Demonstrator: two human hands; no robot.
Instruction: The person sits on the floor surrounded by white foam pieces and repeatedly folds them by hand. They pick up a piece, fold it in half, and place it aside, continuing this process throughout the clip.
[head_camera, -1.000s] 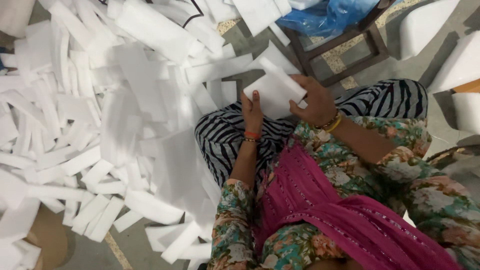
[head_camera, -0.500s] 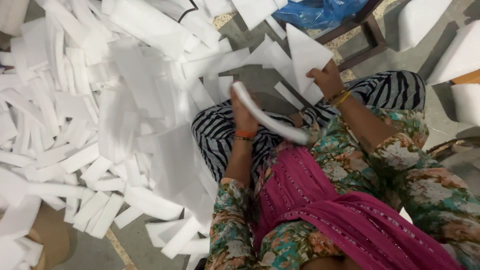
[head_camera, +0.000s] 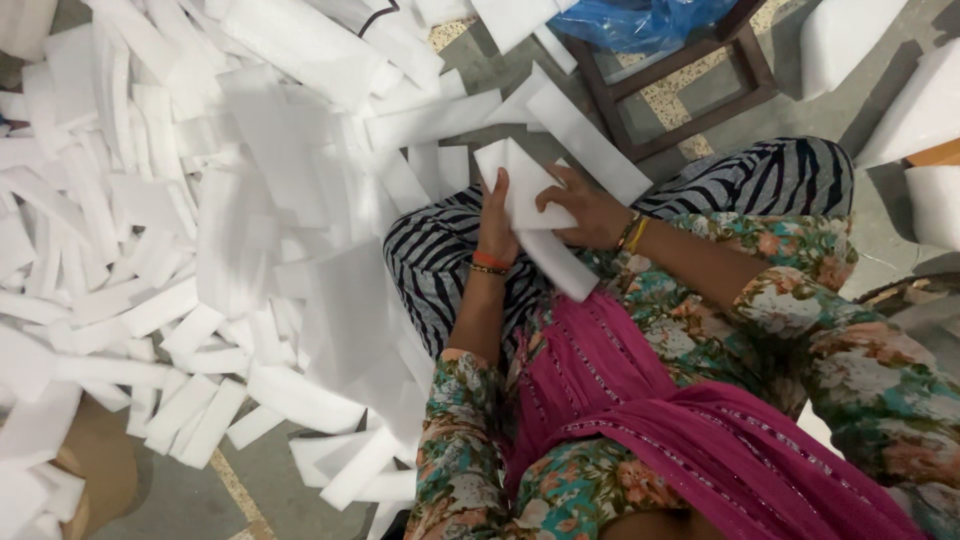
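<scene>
Over my lap, both hands hold a white foam sheet (head_camera: 532, 215) that is folded over on itself. My left hand (head_camera: 495, 225) grips its left edge, thumb side against the foam, with orange bangles at the wrist. From the right, my right hand (head_camera: 590, 210) presses down on the top of the fold. The lower end of the sheet hangs toward my pink scarf (head_camera: 650, 400). My legs in striped black-and-white trousers (head_camera: 440, 260) lie under the sheet.
A large heap of white foam strips (head_camera: 200, 200) covers the floor to my left and ahead. A dark wooden stool frame (head_camera: 690, 75) with a blue plastic bag (head_camera: 640, 20) stands ahead. White foam blocks (head_camera: 920, 110) sit at right. Brown cardboard (head_camera: 95, 460) lies bottom left.
The long foam sheet, stretched out and bent between my hands half a second ago, is now folded over and pressed together over my lap.
</scene>
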